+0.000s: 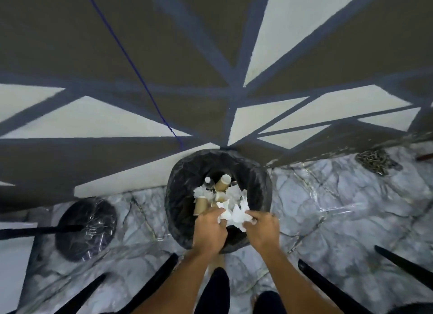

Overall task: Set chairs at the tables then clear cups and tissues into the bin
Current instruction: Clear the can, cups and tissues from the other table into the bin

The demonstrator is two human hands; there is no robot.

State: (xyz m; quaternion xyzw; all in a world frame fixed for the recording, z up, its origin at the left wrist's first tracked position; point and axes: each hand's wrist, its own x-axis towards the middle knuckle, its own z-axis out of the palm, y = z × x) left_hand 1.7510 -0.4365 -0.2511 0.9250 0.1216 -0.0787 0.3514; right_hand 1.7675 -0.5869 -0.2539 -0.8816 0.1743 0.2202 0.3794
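A round bin lined with a black bag (260,184) stands on the marble floor against the wall. Inside lie brown paper cups (222,184), a clear bottle with a white cap (207,180) and crumpled white tissues (201,193). My left hand (209,229) and my right hand (263,227) hover side by side over the bin's near rim. Both grip a bunch of crumpled white tissues (234,214) held between them, just above the rubbish.
A black round table base (86,229) with its pole sits left of the bin. Black chair legs (161,271) (328,288) fan out either side of my legs. A pile of chain (377,161) lies at the wall on the right. The wall carries a brown, white and blue pattern.
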